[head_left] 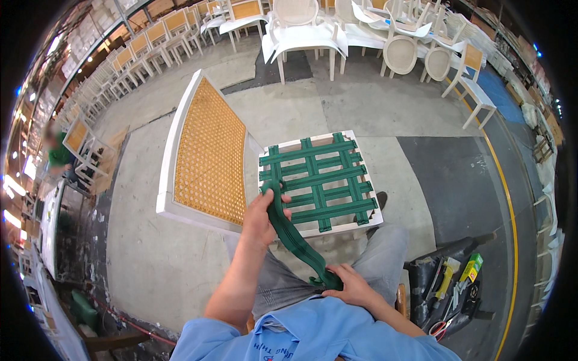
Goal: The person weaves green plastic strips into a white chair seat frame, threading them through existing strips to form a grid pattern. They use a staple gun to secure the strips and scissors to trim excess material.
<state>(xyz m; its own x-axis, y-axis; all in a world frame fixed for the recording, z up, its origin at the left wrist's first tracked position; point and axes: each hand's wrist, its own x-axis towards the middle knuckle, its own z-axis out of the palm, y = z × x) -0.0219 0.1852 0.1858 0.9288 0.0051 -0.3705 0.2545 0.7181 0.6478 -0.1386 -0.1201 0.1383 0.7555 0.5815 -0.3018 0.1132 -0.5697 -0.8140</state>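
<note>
In front of my knees stands a white wooden chair frame (170, 209) with a woven cane back (211, 138) on its left. Green webbing straps (325, 178) cross over and under each other on its seat frame. My left hand (260, 218) is closed round a loose length of green webbing (295, 242) at the seat's near left corner. From there the band runs slackly down to my lap. There my right hand (350, 285) grips its bunched lower end against my thigh.
At my right a dark padded stool (426, 277) carries red-handled scissors (439, 328), a yellow-handled tool (447, 278) and a green-yellow box (472, 266). Rows of chairs (174, 24) line the far side. A person in green (59, 155) is at the far left.
</note>
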